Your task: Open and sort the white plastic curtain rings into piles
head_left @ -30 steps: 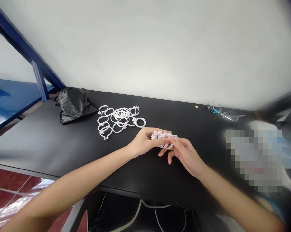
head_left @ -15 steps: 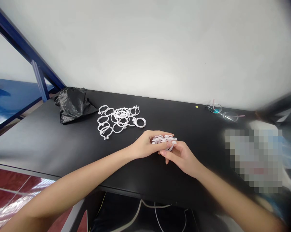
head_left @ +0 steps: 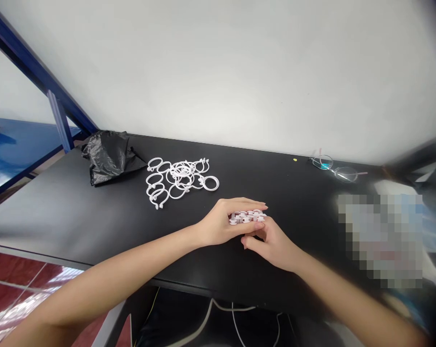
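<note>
Over the front middle of the table, my left hand point(head_left: 220, 224) is closed around a bunch of white plastic shower curtain rings point(head_left: 247, 217), its fingers along the far side and its thumb along the near side. The rings' knobbed ends face up; their lower parts are hidden by the hands. My right hand point(head_left: 272, 243) cups the same bunch from the right, fingers partly hidden beneath, its thumb lower and off the visible ends. Further back to the left lies a loose pile of more white curtain rings point(head_left: 182, 176), some overlapping.
A crumpled black plastic bag point(head_left: 109, 156) sits at the table's back left. Glasses point(head_left: 333, 168) and a small yellow bit point(head_left: 295, 159) lie near the wall. A blurred, pixelated package point(head_left: 384, 236) is at the right. Cables point(head_left: 236, 318) hang below the table's front edge.
Both hands have shifted slightly down with the rings. The bunch has turned so its ends sit more in rows, and my right thumb has moved down off it.
</note>
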### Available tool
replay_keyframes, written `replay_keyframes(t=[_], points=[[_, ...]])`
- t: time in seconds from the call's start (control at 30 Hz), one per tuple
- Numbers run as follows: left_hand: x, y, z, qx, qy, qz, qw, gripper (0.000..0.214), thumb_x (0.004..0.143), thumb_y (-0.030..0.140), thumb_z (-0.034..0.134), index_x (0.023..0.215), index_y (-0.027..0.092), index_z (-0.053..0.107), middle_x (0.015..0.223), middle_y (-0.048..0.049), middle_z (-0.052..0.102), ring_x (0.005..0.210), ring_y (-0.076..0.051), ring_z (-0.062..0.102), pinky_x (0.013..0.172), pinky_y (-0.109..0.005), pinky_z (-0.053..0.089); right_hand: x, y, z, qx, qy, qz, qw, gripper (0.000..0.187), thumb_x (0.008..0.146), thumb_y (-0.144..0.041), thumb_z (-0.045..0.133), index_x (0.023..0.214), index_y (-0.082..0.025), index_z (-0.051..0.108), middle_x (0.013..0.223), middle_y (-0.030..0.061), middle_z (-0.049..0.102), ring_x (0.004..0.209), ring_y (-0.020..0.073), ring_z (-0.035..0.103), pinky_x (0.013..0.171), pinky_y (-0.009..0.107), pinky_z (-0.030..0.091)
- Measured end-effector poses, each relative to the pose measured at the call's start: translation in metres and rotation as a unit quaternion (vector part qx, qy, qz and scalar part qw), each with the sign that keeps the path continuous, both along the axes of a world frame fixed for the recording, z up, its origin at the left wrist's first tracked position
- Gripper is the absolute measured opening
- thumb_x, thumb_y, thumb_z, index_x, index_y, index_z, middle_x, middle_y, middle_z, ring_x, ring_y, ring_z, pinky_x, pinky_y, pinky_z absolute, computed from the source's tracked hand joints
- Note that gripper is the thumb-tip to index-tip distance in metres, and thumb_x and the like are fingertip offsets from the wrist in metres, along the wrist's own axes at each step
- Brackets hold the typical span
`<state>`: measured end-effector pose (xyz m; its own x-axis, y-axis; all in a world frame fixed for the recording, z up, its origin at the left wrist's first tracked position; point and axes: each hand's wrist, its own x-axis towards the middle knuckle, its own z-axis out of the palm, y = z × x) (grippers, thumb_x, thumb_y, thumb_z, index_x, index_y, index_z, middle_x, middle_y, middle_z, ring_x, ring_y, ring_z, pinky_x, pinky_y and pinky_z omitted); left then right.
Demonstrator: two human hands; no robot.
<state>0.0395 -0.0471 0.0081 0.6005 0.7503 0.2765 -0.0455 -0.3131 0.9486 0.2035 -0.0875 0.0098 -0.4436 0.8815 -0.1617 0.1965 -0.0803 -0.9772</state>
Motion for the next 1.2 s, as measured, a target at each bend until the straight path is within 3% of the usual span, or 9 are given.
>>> replay_keyframes(t=[0.17,0.33,0.5,0.67,0.73,0.8,0.93,1.07,1.2], points=[[0.000,0.000,0.002,-0.040,-0.021,0.015,0.999,0.025,0.085,0.027,0.069,0.108,0.019,0.073,0.122,-0.0097,0.067,0.114,-0.026,0.062,0.097,-0.036,0.051,0.001,0.002,0.000,0.005,0.029,0.000,1.000,0.008,0.076,-0.012,0.059,0.079,-0.019,0.058,0.075,-0.0004,0.058,0.066,0.0140,0.058,0.064,0.030,0.052],[0.001,0.005,-0.003,-0.209,-0.029,0.060,0.976,0.033,0.085,0.039,0.067,0.107,0.015,0.072,0.099,-0.0089,0.073,0.082,-0.019,0.068,0.072,-0.028,0.055,0.001,0.002,0.000,0.035,0.059,0.005,0.998,0.033,0.085,-0.018,0.060,0.118,-0.021,0.057,0.108,0.0087,0.062,0.092,0.0207,0.064,0.070,0.032,0.056],[-0.005,0.024,0.004,-0.262,-0.119,0.117,0.951,0.037,0.082,0.042,0.070,0.104,0.013,0.072,0.107,-0.0110,0.072,0.093,-0.021,0.069,0.084,-0.030,0.053,0.007,0.004,-0.003,0.082,0.063,-0.110,0.989,0.039,0.090,-0.029,0.060,0.129,-0.027,0.051,0.131,0.0126,0.057,0.089,0.0213,0.066,0.063,0.033,0.056],[-0.057,0.058,0.030,-0.118,-0.144,0.275,0.943,0.041,0.079,0.045,0.072,0.105,0.013,0.069,0.114,-0.0126,0.070,0.103,-0.026,0.068,0.089,-0.035,0.054,0.013,0.014,-0.003,0.096,0.077,-0.244,0.962,0.038,0.089,-0.039,0.061,0.123,-0.025,0.054,0.124,0.0138,0.062,0.074,0.0192,0.064,0.053,0.032,0.054],[-0.090,0.066,0.036,-0.029,-0.044,0.338,0.940,0.041,0.082,0.047,0.068,0.107,0.013,0.069,0.111,-0.0123,0.071,0.104,-0.027,0.067,0.089,-0.037,0.054,0.014,0.016,-0.003,0.080,0.074,-0.258,0.960,0.039,0.088,-0.041,0.062,0.123,-0.024,0.054,0.123,0.0136,0.063,0.073,0.0187,0.063,0.054,0.032,0.055],[-0.119,0.069,0.033,0.083,0.121,0.379,0.914,0.037,0.083,0.046,0.066,0.102,0.014,0.071,0.106,-0.0111,0.073,0.102,-0.027,0.067,0.093,-0.038,0.051,0.013,0.015,-0.004,0.073,0.075,-0.252,0.962,0.039,0.088,-0.042,0.062,0.123,-0.024,0.054,0.124,0.0132,0.062,0.073,0.0184,0.062,0.055,0.031,0.055],[-0.148,0.064,0.013,0.206,0.315,0.316,0.871,0.033,0.089,0.040,0.057,0.106,0.015,0.070,0.110,-0.0118,0.070,0.102,-0.027,0.065,0.096,-0.040,0.049,0.010,0.013,-0.010,0.075,0.068,-0.220,0.970,0.037,0.090,-0.042,0.059,0.122,-0.024,0.055,0.125,0.0119,0.062,0.071,0.0172,0.062,0.056,0.031,0.055],[-0.147,0.060,-0.007,0.236,0.348,0.263,0.869,0.035,0.093,0.038,0.051,0.118,0.019,0.065,0.124,-0.0111,0.064,0.113,-0.026,0.061,0.103,-0.040,0.046,0.009,0.013,-0.014,0.079,0.058,-0.206,0.974,0.033,0.091,-0.040,0.057,0.120,-0.024,0.055,0.124,0.0121,0.062,0.071,0.0169,0.061,0.056,0.031,0.055],[-0.151,0.060,-0.015,0.265,0.351,0.272,0.856,0.046,0.087,0.044,0.060,0.126,0.020,0.058,0.134,-0.0128,0.058,0.130,-0.029,0.048,0.113,-0.047,0.034,0.008,0.016,-0.014,0.094,0.019,-0.195,0.976,0.032,0.092,-0.042,0.055,0.118,-0.024,0.056,0.125,0.0122,0.061,0.077,0.0185,0.063,0.059,0.032,0.056]])
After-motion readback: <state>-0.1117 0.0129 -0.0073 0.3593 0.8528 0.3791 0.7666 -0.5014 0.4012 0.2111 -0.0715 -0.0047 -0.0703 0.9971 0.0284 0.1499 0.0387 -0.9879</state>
